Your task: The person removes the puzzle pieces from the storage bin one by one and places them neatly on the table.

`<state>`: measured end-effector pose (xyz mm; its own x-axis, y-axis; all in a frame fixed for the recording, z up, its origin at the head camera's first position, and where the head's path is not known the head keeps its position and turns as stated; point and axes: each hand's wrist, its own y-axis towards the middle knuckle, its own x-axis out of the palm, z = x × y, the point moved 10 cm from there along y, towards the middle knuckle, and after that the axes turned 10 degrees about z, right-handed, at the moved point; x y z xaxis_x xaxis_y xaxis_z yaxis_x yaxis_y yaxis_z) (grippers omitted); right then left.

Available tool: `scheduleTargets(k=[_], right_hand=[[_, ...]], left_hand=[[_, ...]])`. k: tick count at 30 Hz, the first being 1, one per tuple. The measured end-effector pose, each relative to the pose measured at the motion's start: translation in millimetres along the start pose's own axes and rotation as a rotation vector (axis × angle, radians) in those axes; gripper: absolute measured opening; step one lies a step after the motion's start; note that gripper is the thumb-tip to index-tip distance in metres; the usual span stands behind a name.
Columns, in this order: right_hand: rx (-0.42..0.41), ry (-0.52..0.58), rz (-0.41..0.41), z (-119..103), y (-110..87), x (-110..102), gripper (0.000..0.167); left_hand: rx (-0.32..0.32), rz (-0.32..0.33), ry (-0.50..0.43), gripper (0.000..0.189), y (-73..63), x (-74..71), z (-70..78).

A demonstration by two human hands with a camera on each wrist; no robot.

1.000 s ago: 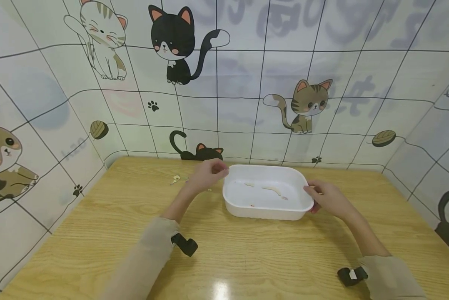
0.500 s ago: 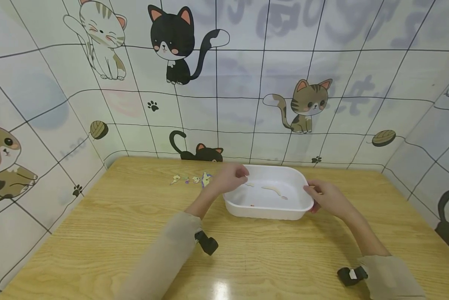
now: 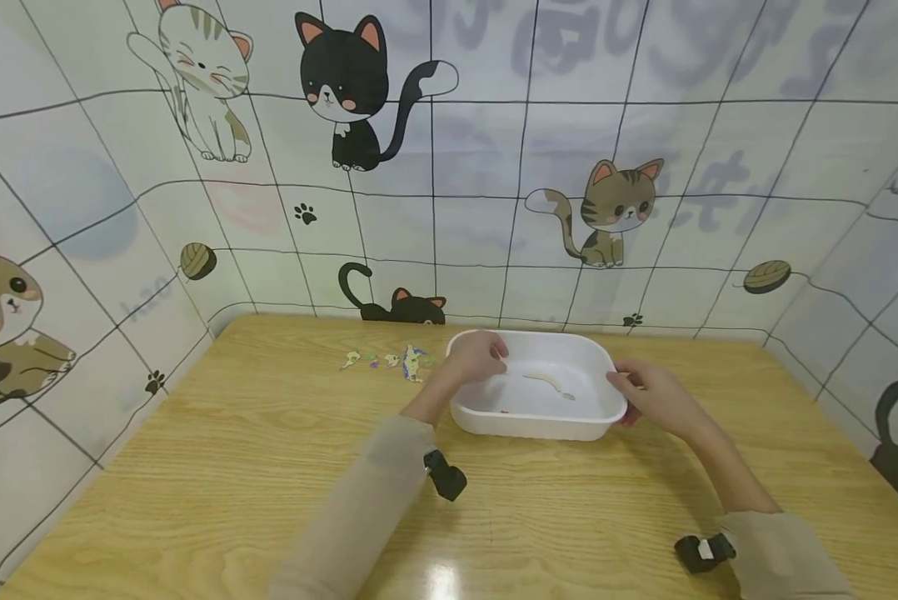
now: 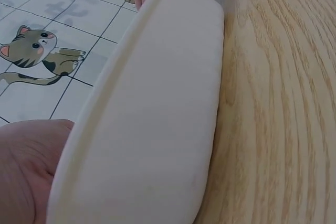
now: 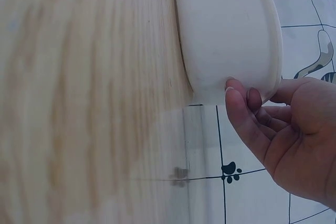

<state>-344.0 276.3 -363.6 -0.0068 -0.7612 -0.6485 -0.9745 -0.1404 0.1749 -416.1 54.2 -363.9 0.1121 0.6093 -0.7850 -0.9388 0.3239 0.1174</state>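
A white rectangular tray (image 3: pixel 539 425) with rounded corners stands on the wooden table. My left hand (image 3: pixel 475 357) reaches over its left rim, fingers bent down inside near the back left; what lies under the fingertips is hidden, and I cannot tell whether they pinch a piece. My right hand (image 3: pixel 651 392) grips the tray's right end, thumb at the rim and fingers against the outer wall, as the right wrist view shows (image 5: pixel 294 124). Inside the tray lie a long thin pale strip (image 3: pixel 542 382), a small pinkish piece (image 3: pixel 568 397) and a tiny red piece (image 3: pixel 505 411).
Left of the tray, several small flat pieces lie in a row on the table (image 3: pixel 269 433), among them a yellow-and-blue piece (image 3: pixel 411 363) and a pale yellow piece (image 3: pixel 351 358). A wall covering with cartoon cats (image 3: pixel 479 242) rises behind the table's back edge.
My left hand has moved right, from the tray's left rim to inside it, covering a thin pale piece there and uncovering the pieces on the table. My right hand stays on the tray.
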Motion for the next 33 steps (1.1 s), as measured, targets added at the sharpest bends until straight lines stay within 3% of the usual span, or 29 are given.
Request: scheduleTargets(k=[14,18,25,33], right_hand=[[-0.01,0.007,-0.012,1.5,-0.5,0.6,0.045],[-0.009,0.011,-0.014,1.5,0.0,0.4,0.043],[-0.003,0.016,-0.01,0.8,-0.5,0.3,0.041],[-0.007,0.009,-0.012,-0.6,-1.1,0.1,0.04]], left_hand=[[0.003,0.077,0.094,0.026,4.1,11.4,-6.2],[-0.009,0.061,0.124,0.02,4.2,13.3,-7.1],[-0.029,0.017,0.088,0.014,-0.6,17.2,-5.8],[0.035,-0.007,0.078,0.01,-3.5,19.3,1.8]])
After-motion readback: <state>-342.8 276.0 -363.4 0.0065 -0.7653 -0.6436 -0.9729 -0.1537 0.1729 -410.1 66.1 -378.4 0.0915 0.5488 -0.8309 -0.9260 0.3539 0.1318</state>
